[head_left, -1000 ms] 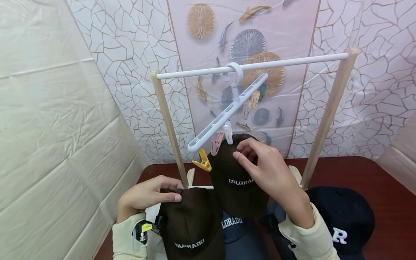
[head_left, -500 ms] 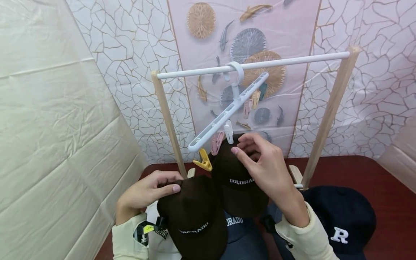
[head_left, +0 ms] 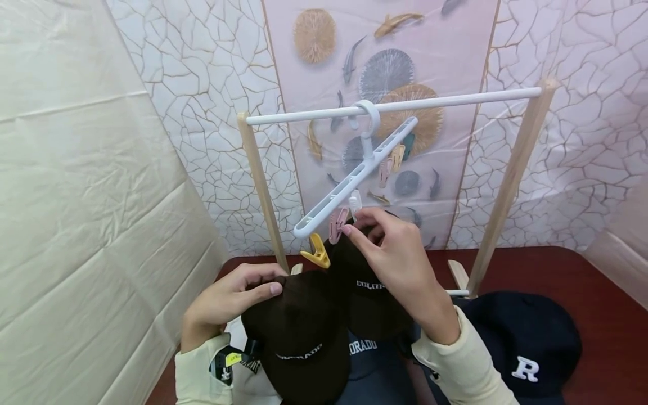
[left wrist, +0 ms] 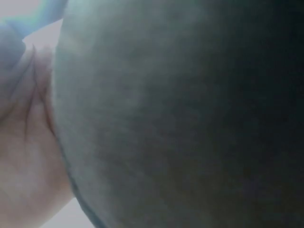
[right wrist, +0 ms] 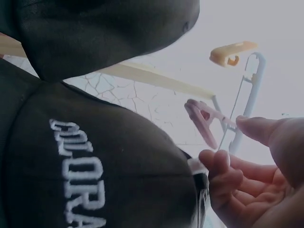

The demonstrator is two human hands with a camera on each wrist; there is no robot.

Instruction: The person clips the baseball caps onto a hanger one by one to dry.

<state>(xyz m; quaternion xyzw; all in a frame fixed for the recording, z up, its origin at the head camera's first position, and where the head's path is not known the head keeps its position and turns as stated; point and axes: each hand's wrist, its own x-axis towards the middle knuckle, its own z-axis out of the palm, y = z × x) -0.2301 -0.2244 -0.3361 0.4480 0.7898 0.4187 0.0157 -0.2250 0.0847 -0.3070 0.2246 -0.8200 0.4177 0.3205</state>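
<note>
My left hand (head_left: 230,298) pinches the crown of a dark brown cap (head_left: 298,318) lettered in white; the cap fills most of the left wrist view. Higher up, my right hand (head_left: 397,261) is beside a pink clothespin (head_left: 338,226) under the hanger (head_left: 349,179). In the right wrist view its thumb is at the pin's upper end, with a gap to the loosely bent fingers (right wrist: 228,178). Behind that hand hangs a second brown cap (head_left: 372,306), just under a white clothespin (head_left: 355,200). A yellow clothespin (head_left: 316,251) dangles at the hanger's near end, above the held cap.
The hanger hooks over a white rail (head_left: 455,99) on wooden posts (head_left: 511,185). Pink, yellow and teal clothespins hang on its far half. On the dark red table (head_left: 607,337) lie a navy cap (head_left: 531,332) with an R, a blue-grey cap (head_left: 374,371) and a white cap (head_left: 250,382).
My left hand has raised the brown cap a little toward the clothespins. My right hand has moved left from the second cap's crown to the pink clothespin.
</note>
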